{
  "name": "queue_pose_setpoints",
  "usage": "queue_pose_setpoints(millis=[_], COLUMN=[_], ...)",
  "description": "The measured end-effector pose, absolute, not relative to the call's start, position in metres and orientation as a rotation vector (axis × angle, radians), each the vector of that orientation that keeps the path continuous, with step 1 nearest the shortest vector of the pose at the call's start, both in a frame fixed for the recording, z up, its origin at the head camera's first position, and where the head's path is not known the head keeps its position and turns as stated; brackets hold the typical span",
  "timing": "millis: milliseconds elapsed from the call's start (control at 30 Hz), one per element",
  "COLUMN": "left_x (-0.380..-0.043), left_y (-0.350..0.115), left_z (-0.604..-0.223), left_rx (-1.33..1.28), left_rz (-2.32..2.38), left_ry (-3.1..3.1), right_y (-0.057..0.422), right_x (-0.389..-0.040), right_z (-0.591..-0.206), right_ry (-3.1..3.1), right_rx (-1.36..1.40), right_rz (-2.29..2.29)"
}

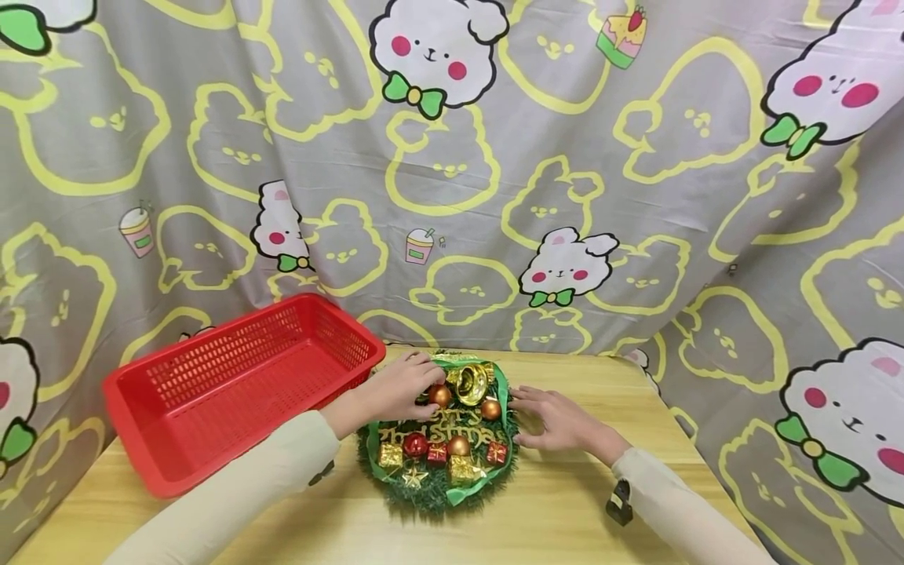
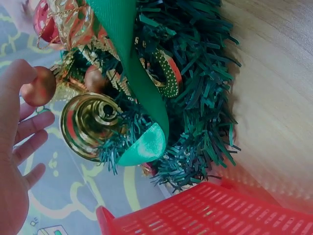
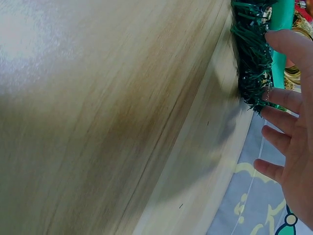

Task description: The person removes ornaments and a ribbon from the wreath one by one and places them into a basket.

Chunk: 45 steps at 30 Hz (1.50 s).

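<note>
A round green tinsel Christmas wreath (image 1: 417, 500) lies on the wooden table, trimmed with green ribbon (image 2: 132, 68), gold "Merry Christmas" lettering, a gold bell (image 1: 472, 384), small gift boxes, a gold star and baubles. At its upper left, my left hand (image 1: 398, 390) holds a copper bauble (image 2: 38, 86) between thumb and index finger; the other fingers are loosely spread. My right hand (image 1: 561, 422) is at the wreath's right edge, its fingers fairly straight. Its thumb and index fingertips meet the tinsel (image 3: 252, 54) in the right wrist view, and nothing is gripped there.
A red plastic basket (image 1: 134, 451) with perforated sides stands left of the wreath, close to my left forearm. The wooden tabletop (image 1: 586, 502) reaches back to a grey curtain (image 1: 339, 157) printed with cartoon animals, which hangs behind and at the sides.
</note>
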<state>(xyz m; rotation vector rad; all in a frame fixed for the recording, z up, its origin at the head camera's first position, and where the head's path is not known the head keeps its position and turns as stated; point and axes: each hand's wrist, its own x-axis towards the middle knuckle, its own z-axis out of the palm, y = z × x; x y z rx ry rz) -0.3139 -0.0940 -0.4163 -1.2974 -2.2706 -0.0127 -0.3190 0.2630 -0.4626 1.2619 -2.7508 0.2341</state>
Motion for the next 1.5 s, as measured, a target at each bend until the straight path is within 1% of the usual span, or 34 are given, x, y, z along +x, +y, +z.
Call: queue_pose_setpoints(millis=[600, 867, 1167, 1300, 1500], left_x=[-0.318, -0.319, -0.330, -0.334, -0.341], left_y=[-0.117, -0.131, -0.166, -0.186, -0.216], left_z=[-0.402, -0.380, -0.349, -0.335, -0.325], left_rx=[-1.222, -1.150, -1.036, -0.938, -0.819], left_rz=[-0.157, -0.196, -0.295, -0.315, -0.306], left_ry=[-2.175, -2.176, -2.230, -2.259, -2.313], right_y=[0.260, 0.260, 0.259, 0.259, 0.259], right_x=[-0.317, -0.318, -0.320, -0.319, -0.319], right_z=[-0.462, -0.464, -0.463, -0.462, -0.461], right_ry=[-2.741, -2.737, -2.741, -2.740, -2.741], right_rx=[1.271, 1.264, 1.271, 1.275, 1.267], right_rz=[0.228, 0.212, 0.201, 0.194, 0.178])
